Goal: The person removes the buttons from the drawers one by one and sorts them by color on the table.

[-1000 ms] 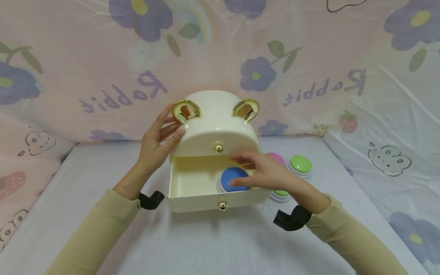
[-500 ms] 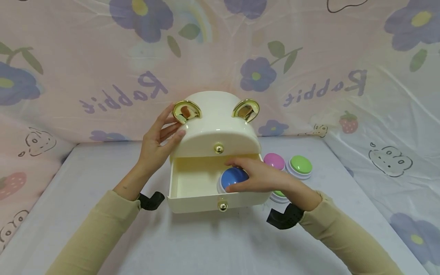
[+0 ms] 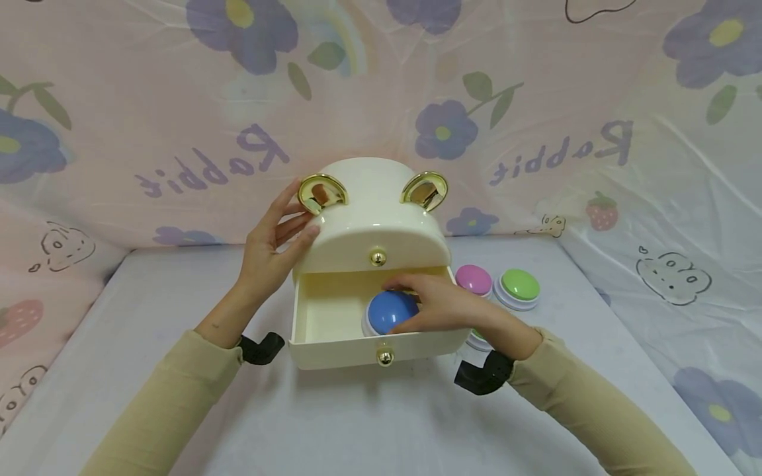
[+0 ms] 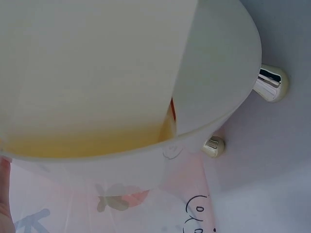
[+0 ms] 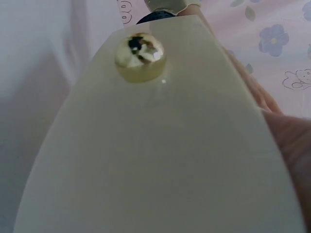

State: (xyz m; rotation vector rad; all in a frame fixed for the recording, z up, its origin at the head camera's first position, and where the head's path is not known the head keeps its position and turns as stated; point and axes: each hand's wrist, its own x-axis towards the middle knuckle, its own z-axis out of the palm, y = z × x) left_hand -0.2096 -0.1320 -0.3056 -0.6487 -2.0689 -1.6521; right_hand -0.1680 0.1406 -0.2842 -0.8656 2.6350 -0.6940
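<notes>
A cream storage box [image 3: 375, 198] with gold ears stands mid-table, its lower drawer [image 3: 330, 356] pulled out. Inside the drawer lies a round push button [image 3: 389, 311] with a blue dome and a white base. My right hand [image 3: 443, 304] grips it from the right, thumb at the front and fingers behind. Against the box's upper left side rests my left hand [image 3: 268, 248], fingers extended beside the ear, thumb on the front. The right wrist view is mostly the drawer front with its gold knob [image 5: 140, 57]; the left wrist view shows the box's side.
Right of the box sit a pink-domed button [image 3: 473, 279] and a green-domed button [image 3: 520, 285]. Another green one [image 3: 479, 338] is partly hidden by my right hand and the drawer. A patterned cloth [image 3: 357, 79] hangs behind the white table [image 3: 369, 423].
My right hand has come left and closed round the blue button, which has slid a little left in the drawer. My left hand stays where it was.
</notes>
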